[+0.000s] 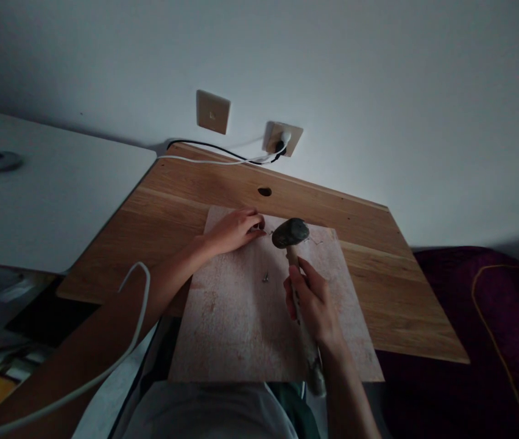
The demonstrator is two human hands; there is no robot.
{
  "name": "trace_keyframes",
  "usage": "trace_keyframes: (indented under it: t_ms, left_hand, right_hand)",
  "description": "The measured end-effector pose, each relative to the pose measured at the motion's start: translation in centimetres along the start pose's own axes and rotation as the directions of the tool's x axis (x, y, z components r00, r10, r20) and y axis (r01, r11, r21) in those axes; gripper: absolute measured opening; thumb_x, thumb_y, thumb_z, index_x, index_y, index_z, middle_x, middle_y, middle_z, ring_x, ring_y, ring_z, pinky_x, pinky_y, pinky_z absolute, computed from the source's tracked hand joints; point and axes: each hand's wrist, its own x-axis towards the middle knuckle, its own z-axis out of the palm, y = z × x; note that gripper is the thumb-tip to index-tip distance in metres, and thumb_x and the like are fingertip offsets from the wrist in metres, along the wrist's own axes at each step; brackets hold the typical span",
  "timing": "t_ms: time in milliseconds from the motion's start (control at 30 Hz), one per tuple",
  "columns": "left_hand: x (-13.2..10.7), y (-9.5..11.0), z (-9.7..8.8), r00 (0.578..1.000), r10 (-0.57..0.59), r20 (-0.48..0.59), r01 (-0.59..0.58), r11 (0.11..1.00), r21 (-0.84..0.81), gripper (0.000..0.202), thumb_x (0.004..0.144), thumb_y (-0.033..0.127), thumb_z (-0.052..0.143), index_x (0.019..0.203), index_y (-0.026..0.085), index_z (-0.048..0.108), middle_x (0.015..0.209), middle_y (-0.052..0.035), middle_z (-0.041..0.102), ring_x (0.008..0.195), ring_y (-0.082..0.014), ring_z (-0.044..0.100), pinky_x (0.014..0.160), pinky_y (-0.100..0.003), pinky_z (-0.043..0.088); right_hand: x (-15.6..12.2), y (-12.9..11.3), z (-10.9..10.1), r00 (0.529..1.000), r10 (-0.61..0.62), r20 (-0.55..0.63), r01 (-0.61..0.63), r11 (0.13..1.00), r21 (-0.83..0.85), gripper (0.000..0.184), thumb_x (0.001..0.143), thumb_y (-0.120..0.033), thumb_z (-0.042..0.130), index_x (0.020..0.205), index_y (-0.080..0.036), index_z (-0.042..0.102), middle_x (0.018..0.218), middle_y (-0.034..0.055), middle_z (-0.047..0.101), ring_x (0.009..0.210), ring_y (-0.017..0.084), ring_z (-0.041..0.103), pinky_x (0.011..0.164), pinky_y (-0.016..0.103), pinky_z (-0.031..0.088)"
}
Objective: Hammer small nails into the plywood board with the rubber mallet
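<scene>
My right hand is wrapped around the light handle of a hammer with a thick, dark head. The head is over the upper part of a pale wooden board. My left hand rests at the board's upper left, its fingers curled and its thumb stretched toward the hammer head. Whatever is between those fingertips is too small to make out. Thin nails lie just right of the hammer head, and a small cluster of nails sits near the board's middle.
The board lies on a wooden desk with a cable hole. Against the wall, cords run to a socket. A white cable loops past my left arm. On the left is a white surface; on the right, purple fabric.
</scene>
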Motion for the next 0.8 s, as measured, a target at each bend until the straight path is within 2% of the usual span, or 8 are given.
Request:
trace_keyframes:
  t_ms: [100,233,667,800]
  left_hand:
    - [0.1,0.2,0.1,1.000,0.025,-0.006,-0.025,0.999,0.033,0.005,0.103,0.019,0.071,0.099,0.019,0.073,0.104,-0.0065,0.072,0.100,-0.0231,0.071,0.089,-0.034,0.052]
    - [0.1,0.2,0.2,0.999,0.037,-0.015,-0.036,0.998,0.051,0.011,0.104,0.018,0.069,0.093,0.020,0.073,0.098,-0.0041,0.072,0.095,-0.0211,0.071,0.086,-0.033,0.051]
    - [0.0,-0.2,0.1,0.999,0.050,-0.009,-0.050,0.998,0.026,0.012,0.105,0.019,0.066,0.101,0.020,0.077,0.101,-0.0056,0.077,0.097,-0.0220,0.073,0.089,-0.035,0.055]
    - [-0.1,0.0,0.0,0.994,0.107,-0.006,-0.106,0.989,0.103,0.014,0.107,0.024,0.063,0.106,0.020,0.076,0.104,-0.0075,0.074,0.106,-0.0246,0.070,0.098,-0.041,0.057]
  right_hand:
    - [-0.8,1.1,-1.0,0.999,0.039,-0.014,-0.039,0.999,-0.013,0.051,0.093,-0.072,0.070,0.102,-0.022,0.065,0.064,-0.0052,0.058,0.040,0.011,0.049,0.034,0.023,0.039]
    - [-1.0,1.9,-1.3,0.999,0.041,-0.023,-0.041,0.999,-0.005,0.058,0.091,-0.079,0.069,0.101,-0.022,0.065,0.060,-0.0061,0.054,0.039,0.011,0.046,0.034,0.024,0.037]
    - [-0.9,2.5,-1.1,1.000,0.003,-0.002,-0.003,1.000,0.031,0.046,0.098,-0.070,0.066,0.101,-0.024,0.062,0.062,-0.0064,0.055,0.040,0.012,0.049,0.035,0.024,0.038]
    - [-0.8,2.8,-1.1,1.000,0.014,0.001,-0.014,0.999,0.045,0.045,0.099,-0.069,0.065,0.101,-0.025,0.060,0.063,-0.0069,0.055,0.040,0.011,0.049,0.034,0.023,0.038]
